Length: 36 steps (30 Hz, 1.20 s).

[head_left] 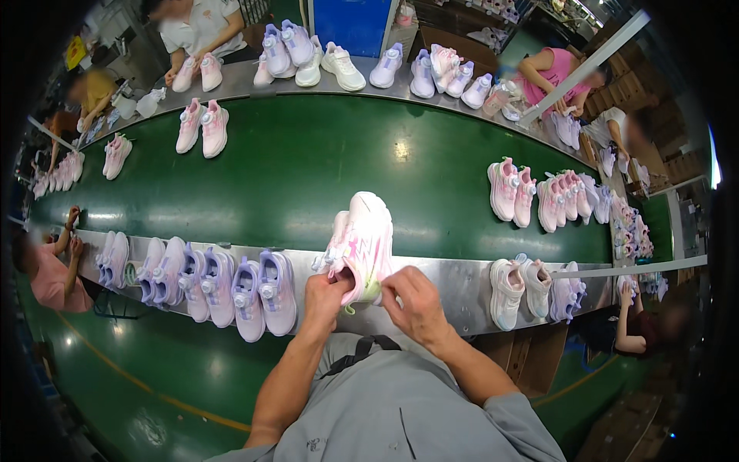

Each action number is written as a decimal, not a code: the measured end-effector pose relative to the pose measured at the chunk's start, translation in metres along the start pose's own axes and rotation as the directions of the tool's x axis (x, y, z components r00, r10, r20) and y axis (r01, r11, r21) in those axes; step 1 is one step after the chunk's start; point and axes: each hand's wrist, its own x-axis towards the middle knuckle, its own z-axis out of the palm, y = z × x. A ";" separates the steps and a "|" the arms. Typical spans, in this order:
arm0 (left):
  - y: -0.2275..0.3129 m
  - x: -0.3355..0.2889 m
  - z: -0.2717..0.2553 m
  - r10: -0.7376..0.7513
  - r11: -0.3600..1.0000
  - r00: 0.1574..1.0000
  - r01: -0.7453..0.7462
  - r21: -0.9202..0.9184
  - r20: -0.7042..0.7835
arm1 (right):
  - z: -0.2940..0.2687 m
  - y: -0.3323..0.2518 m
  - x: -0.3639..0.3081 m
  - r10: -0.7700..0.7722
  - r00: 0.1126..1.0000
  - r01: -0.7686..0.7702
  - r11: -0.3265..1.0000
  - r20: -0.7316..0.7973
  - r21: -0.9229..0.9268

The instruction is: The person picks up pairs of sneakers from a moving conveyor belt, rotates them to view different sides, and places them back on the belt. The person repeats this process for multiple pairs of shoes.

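A white and pink sneaker point(371, 231) with a light green heel is in front of me, toe pointing away and side turned up. My left hand point(326, 299) is closed on its collar, with the fingertips inside the opening. At the heel, my right hand point(417, 305) has its fingers curled in a pinch against the shoe's edge; anything between the fingertips is too small to make out. A second pink sneaker point(336, 237) shows partly behind the first. A small green loop point(349, 309) hangs below the heel.
Lilac sneakers point(246, 300) line the metal ledge point(454, 289) at left; white sneakers point(507, 292) stand on it at right. Beyond lies a green belt point(308, 169) with pink pairs point(202, 127). Several co-workers sit around it. A pale metal bar point(631, 268) crosses at right.
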 end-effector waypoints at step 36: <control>0.021 -0.027 -0.040 0.135 0.914 0.958 -0.219 0.342 0.253 | -0.027 0.049 0.092 0.222 0.973 -0.213 0.969 -0.066 0.127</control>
